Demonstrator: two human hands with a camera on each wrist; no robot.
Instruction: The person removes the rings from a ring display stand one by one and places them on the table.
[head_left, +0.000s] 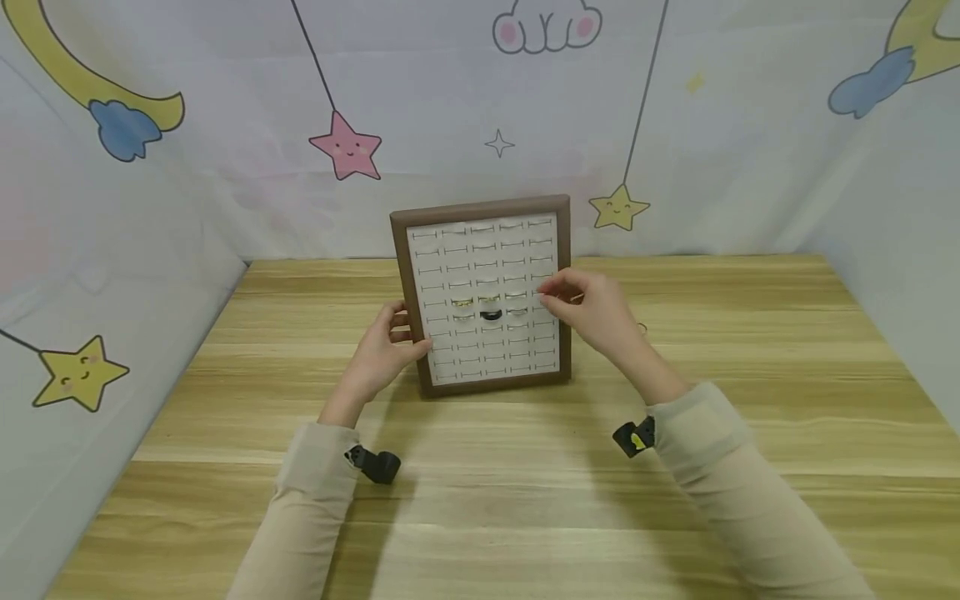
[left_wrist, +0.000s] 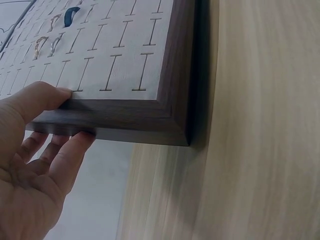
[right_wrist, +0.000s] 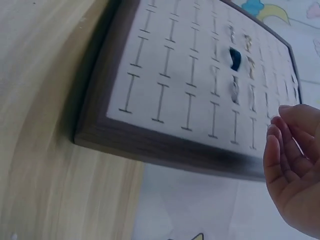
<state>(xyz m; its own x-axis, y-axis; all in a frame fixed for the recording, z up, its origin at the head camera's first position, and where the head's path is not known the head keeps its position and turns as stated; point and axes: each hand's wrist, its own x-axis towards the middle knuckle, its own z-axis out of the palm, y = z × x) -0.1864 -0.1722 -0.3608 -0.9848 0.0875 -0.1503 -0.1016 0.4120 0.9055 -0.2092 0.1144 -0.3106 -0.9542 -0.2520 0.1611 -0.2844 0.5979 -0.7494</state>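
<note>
A ring display board (head_left: 493, 354), white with rows of slots in a brown frame, stands upright and slightly turned on the table. Its middle rows hold several gold and silver rings and one wide dark ring (head_left: 491, 315). My left hand (head_left: 378, 354) grips the left edge, thumb (left_wrist: 47, 97) on the front and fingers behind the frame. With thumb and index finger pinched together, my right hand (head_left: 592, 304) is at the rightmost column of slots. The small thing at its fingertips (right_wrist: 285, 112) is mostly hidden. Close to that tip lies a silver ring (head_left: 516, 295) in its slot.
A thin ring-like loop (head_left: 642, 328) lies on the wooden table (head_left: 480, 517) beside my right wrist. Behind the table hangs a white cloth (head_left: 450, 167) printed with stars and moons. Black wrist cameras (head_left: 378, 465) are strapped over both sleeves.
</note>
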